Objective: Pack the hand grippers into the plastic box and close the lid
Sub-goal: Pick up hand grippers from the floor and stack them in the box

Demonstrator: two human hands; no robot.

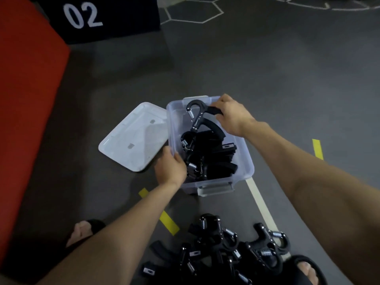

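Note:
A clear plastic box stands open on the dark floor, with several black hand grippers lying inside. My right hand holds one black hand gripper by its handle over the far end of the box. My left hand grips the box's near left rim. The white lid lies flat on the floor to the left of the box. A pile of several more black hand grippers sits on the floor near my feet.
A red mat runs along the left. A black block marked 02 stands at the back left. Yellow tape marks and a white line cross the floor. My sandalled feet flank the pile.

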